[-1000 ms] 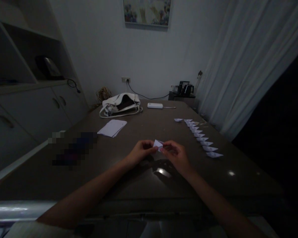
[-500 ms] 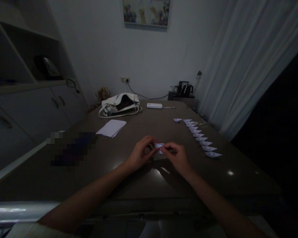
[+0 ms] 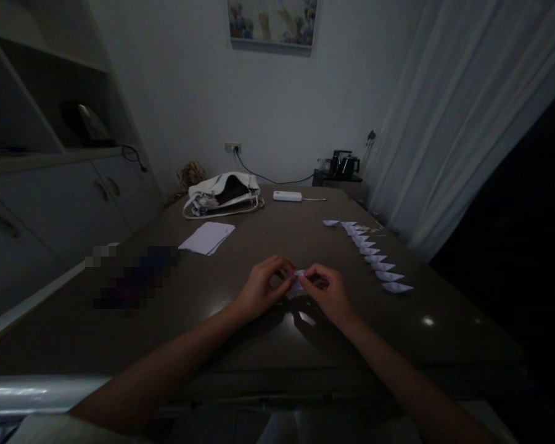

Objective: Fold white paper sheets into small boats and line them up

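Between my two hands is a small piece of folded white paper (image 3: 298,283), held just over the table in front of me. My left hand (image 3: 267,283) pinches its left side between thumb and fingers. My right hand (image 3: 328,290) grips the right side the same way. The fingertips of both hands nearly meet and cover much of the paper, so its exact shape is hidden. To the right, a row of several folded paper boats (image 3: 374,259) runs away from me, with one more paper boat (image 3: 330,223) beside its far end.
A stack of white paper sheets (image 3: 208,238) lies left of my hands on the dark table (image 3: 259,345). Behind it sits a white handbag (image 3: 224,194). A white power bank (image 3: 287,196) with a short cable lies at the back. A blurred-out patch (image 3: 139,277) covers something at left.
The paper has shifted slightly and less of it shows between the fingers. Both hands have drawn a little closer together and keep their pinch.
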{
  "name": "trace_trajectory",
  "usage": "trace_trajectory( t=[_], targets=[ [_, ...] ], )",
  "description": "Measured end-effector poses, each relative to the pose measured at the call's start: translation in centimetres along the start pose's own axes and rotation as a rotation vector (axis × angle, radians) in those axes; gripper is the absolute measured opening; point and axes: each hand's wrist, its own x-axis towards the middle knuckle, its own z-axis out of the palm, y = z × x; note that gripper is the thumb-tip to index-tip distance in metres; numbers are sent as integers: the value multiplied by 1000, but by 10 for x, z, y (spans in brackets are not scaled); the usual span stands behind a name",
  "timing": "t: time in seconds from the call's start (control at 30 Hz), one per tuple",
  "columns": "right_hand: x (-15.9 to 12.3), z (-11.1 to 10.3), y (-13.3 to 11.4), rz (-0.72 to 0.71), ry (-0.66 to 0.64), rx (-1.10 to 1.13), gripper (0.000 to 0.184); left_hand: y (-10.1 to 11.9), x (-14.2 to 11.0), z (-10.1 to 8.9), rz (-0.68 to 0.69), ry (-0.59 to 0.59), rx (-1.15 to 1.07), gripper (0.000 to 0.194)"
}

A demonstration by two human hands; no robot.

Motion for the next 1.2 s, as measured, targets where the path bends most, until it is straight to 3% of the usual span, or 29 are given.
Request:
trace_trajectory(
  t=[0.3, 0.43, 0.63, 0.8, 1.0, 1.2],
  targets=[
    [-1, 2, 4, -24, 30, -84, 16, 0, -1, 3, 10, -46, -44, 6],
    [-1, 1, 2, 3, 6, -53, 6, -1, -1, 3, 10, -44, -94, 6],
    [-1, 0, 1, 27, -12, -22, 20, 0, -2, 1, 26, -38, -110, 6],
    [-2, 0, 2, -37, -9, -31, 10, 0, -2, 1, 26, -53, -124, 6],
    [-2, 0, 1, -24, 2, -15, 4, -5, -1, 3, -170, 18, -267, 14],
    [-1, -2, 0, -103, -33, -26, 10, -12, 0, 5, -379, -55, -458, 23]
  ],
)
